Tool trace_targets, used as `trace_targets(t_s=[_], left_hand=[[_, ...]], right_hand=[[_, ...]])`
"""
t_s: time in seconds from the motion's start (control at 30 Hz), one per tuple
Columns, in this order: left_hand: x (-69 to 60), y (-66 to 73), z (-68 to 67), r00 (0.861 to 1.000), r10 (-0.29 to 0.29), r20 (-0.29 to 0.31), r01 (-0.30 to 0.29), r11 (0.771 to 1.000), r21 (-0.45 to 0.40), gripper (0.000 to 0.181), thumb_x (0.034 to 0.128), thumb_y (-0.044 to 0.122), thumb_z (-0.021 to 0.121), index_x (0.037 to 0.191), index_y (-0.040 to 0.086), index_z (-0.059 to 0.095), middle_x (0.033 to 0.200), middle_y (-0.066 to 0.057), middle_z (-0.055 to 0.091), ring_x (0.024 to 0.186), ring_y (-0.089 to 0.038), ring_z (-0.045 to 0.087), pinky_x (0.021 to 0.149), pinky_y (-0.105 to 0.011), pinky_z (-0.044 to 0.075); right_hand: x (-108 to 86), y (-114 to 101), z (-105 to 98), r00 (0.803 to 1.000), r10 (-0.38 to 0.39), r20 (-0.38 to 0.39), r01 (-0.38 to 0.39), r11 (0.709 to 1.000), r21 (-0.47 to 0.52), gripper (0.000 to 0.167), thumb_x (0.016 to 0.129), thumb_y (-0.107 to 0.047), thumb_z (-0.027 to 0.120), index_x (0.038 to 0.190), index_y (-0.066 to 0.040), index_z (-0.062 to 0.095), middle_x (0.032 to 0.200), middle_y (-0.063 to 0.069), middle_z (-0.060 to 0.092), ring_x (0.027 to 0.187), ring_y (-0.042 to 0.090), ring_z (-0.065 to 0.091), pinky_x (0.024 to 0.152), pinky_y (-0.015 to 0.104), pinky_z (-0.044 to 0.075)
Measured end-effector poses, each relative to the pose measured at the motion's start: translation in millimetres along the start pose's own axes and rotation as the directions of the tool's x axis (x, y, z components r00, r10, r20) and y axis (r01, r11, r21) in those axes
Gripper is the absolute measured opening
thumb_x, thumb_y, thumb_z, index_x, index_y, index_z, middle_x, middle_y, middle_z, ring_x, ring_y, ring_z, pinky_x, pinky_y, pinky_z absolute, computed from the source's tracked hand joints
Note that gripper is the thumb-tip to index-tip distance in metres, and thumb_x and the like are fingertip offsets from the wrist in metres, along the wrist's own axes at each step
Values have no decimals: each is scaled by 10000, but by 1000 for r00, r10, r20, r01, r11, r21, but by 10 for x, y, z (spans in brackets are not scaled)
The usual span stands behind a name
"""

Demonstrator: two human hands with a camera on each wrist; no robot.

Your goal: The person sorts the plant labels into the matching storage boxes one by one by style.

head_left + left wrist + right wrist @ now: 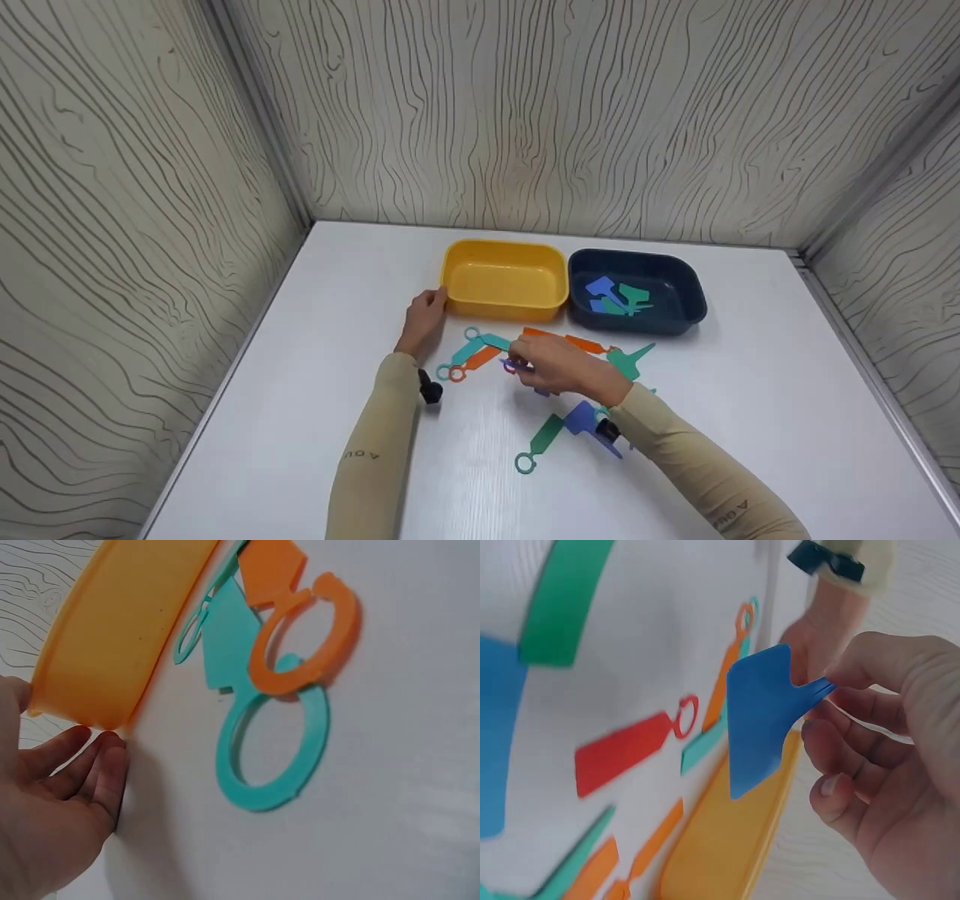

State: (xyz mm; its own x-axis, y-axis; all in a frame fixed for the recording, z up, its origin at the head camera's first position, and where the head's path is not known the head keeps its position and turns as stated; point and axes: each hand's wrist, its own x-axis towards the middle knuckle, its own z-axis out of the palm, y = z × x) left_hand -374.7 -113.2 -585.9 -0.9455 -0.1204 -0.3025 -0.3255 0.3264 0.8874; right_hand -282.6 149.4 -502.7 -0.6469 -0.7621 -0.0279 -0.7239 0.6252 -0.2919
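In the right wrist view, my right hand (907, 742) pinches a blue T-shaped tag (761, 716) by its narrow stem between thumb and finger. From the head view, that hand (559, 365) is above the table among scattered tags. My left hand (424, 322) grips the near left corner of a yellow container (502, 309); the left wrist view shows the thumb of this hand (56, 817) at the rim and fingertips against the lower wall. Teal (274, 795) and orange (345, 622) ring-ended tags overlap beside it. A red ring-ended tag (622, 754) lies below the held tag.
A dark blue container (637, 322) with several blue and green tags stands right of the yellow one. Nearer on the table (285, 450) lie a green ring-ended tag (545, 435) and a blue tag (581, 418). Patterned walls (525, 112) enclose the back and sides.
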Motion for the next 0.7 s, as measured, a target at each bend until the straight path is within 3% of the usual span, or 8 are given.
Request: trace_targets(t_s=[0.17, 0.47, 0.7], left_hand=[[14, -21, 5, 1000, 15, -8, -15, 1000, 6, 579, 981, 601, 404, 1276, 134, 578, 1251, -54, 614, 1171, -216, 553, 1109, -423, 397], [-3, -3, -7, 1000, -11, -6, 11, 1000, 2, 574, 981, 603, 406, 1288, 146, 569, 1278, -49, 593, 1191, -218, 531, 1132, -433, 373], [-2, 21, 12, 999, -49, 2, 49, 999, -5, 581, 971, 626, 405, 1299, 171, 555, 1289, -25, 576, 1196, -213, 518, 1140, -435, 368]], right_hand=[[-86, 178, -163, 996, 86, -30, -84, 994, 64, 187, 932, -217, 650, 1100, -140, 625, 1005, -15, 646, 898, 173, 597, 839, 294, 549], [-226, 613, -412, 981, 156, -113, -139, 979, 148, 238, 965, -184, 606, 1195, -120, 605, 1020, -8, 646, 874, 145, 583, 857, 330, 557], [-375, 980, -650, 940, 217, -263, -203, 976, 81, 194, 919, -134, 632, 1086, -36, 645, 969, 85, 658, 830, 201, 577, 789, 384, 550]])
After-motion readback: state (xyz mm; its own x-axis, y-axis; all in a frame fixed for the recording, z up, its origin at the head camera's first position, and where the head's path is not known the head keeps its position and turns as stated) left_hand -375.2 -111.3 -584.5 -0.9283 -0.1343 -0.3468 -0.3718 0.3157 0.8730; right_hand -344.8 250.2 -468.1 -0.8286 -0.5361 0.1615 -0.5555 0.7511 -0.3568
